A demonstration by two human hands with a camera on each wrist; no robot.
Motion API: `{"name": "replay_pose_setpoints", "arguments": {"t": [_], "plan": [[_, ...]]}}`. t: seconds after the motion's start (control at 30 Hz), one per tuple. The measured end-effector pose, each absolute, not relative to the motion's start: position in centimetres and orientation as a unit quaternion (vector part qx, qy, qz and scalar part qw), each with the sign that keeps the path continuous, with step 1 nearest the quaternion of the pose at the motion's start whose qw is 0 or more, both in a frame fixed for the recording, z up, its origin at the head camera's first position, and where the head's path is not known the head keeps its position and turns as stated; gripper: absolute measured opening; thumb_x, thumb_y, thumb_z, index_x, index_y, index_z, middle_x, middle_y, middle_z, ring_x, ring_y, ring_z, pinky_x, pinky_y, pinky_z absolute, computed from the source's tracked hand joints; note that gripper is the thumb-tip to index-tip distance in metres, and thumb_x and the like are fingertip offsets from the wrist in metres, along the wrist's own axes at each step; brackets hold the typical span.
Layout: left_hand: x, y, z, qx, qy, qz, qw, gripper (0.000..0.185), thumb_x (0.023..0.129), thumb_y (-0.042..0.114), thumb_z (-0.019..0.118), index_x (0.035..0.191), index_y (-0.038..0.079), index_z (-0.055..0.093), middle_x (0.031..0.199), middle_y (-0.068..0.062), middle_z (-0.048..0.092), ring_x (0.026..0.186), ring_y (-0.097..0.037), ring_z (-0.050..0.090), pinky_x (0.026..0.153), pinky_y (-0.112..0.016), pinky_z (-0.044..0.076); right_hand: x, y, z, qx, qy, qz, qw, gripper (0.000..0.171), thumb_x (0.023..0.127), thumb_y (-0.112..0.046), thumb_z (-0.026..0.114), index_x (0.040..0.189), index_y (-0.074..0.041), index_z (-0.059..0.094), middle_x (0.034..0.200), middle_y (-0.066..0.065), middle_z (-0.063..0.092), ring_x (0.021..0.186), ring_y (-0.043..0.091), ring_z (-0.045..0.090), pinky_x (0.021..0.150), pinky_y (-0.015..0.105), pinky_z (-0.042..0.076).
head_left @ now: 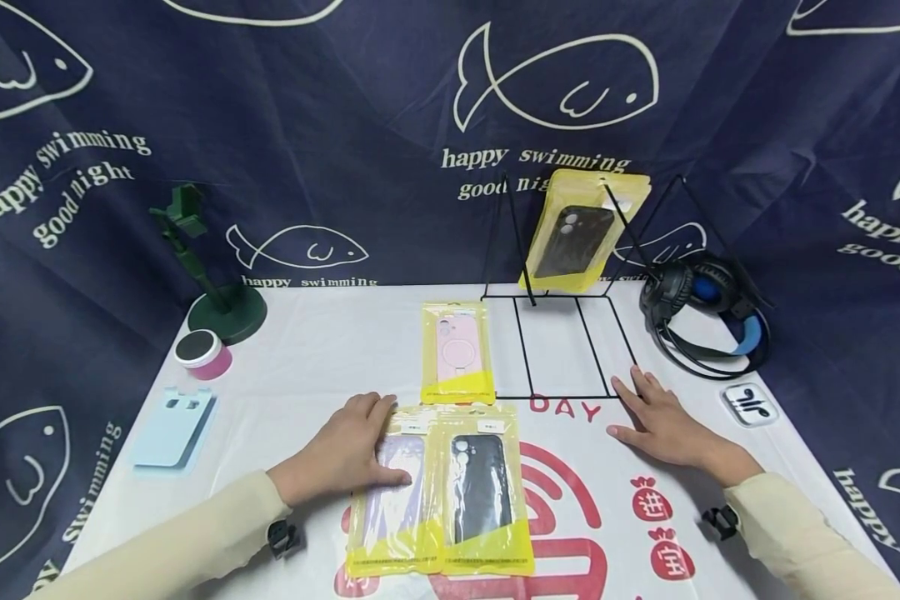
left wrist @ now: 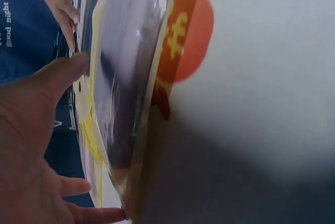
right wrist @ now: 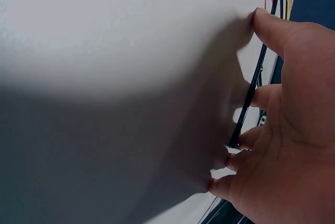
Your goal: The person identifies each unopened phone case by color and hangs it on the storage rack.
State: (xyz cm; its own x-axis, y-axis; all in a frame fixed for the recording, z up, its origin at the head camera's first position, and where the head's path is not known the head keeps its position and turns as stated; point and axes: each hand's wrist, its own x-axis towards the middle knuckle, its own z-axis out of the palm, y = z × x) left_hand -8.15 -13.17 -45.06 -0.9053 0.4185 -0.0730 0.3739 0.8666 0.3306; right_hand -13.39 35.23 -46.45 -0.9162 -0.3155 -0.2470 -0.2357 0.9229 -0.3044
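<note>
Left hand [head_left: 348,446] flat on purple case packet [head_left: 393,492]; right hand [head_left: 660,425] flat, touching wire rack [head_left: 562,346]

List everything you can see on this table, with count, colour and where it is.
Packaged phone cases: four in yellow pouches; pink one mid-table, purple and black side by side at the near edge, another black leaning on the rack.
Wire rack: one, black, centre back.
Headphones: one, black and blue, right of the rack.
Phone stand: one, dark green, back left.
Round speaker: one, pink with black top, left.
Light blue holder: one, left edge.
White badge: one, right.
Tablecloth: white with red print.
Left hand: resting flat on the purple case's pouch.
Right hand: flat on the cloth at the rack's front corner.
</note>
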Motion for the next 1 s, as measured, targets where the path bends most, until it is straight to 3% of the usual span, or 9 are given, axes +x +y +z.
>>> {"name": "replay_pose_setpoints", "arguments": {"t": [0.17,0.4,0.67,0.83,1.0], "plan": [[-7.7,-13.4,-45.3,0.222,0.963,0.139,0.067,0.121,0.061,0.077,0.077,0.150,0.004,0.039,0.136,-0.019,0.052,0.127,-0.035,0.050,0.106,-0.053,0.045,-13.3,35.2,-46.5,-0.140,0.969,-0.138,0.150,0.092,0.092,-0.056,0.061,0.157,-0.002,0.026,0.163,0.035,0.007,0.148,0.058,0.008,0.114,0.075,0.011],[-8.5,-14.2,-45.4,0.219,0.960,0.165,0.051,0.109,0.066,0.064,0.083,0.147,0.004,0.043,0.135,-0.019,0.054,0.126,-0.035,0.052,0.107,-0.052,0.044,-13.4,35.2,-46.6,-0.142,0.970,-0.137,0.144,0.092,0.092,-0.054,0.062,0.157,0.000,0.026,0.162,0.036,0.007,0.148,0.058,0.008,0.113,0.076,0.011],[-9.9,-14.2,-45.4,0.207,0.958,0.191,0.060,0.109,0.059,0.052,0.092,0.147,0.010,0.044,0.109,-0.007,0.055,0.094,-0.020,0.051,0.086,-0.037,0.048,-13.3,35.2,-46.6,-0.143,0.969,-0.139,0.143,0.091,0.092,-0.054,0.062,0.157,0.000,0.026,0.162,0.036,0.008,0.147,0.059,0.008,0.113,0.076,0.011],[-10.3,-14.4,-45.5,0.220,0.945,0.242,0.032,0.084,0.069,0.026,0.091,0.141,0.009,0.051,0.105,-0.006,0.055,0.079,-0.011,0.049,0.071,-0.026,0.047,-13.3,35.2,-46.5,-0.143,0.970,-0.136,0.143,0.091,0.093,-0.054,0.062,0.157,0.000,0.026,0.162,0.036,0.008,0.148,0.059,0.008,0.113,0.076,0.011],[-11.2,-15.3,-46.3,0.199,0.924,0.327,0.023,0.063,0.074,0.001,0.080,0.133,0.005,0.058,0.107,-0.008,0.064,0.092,-0.017,0.060,0.084,-0.034,0.054,-13.2,35.1,-46.4,-0.141,0.970,-0.138,0.145,0.091,0.093,-0.054,0.061,0.157,0.000,0.025,0.162,0.036,0.007,0.148,0.058,0.007,0.113,0.076,0.010]]}}
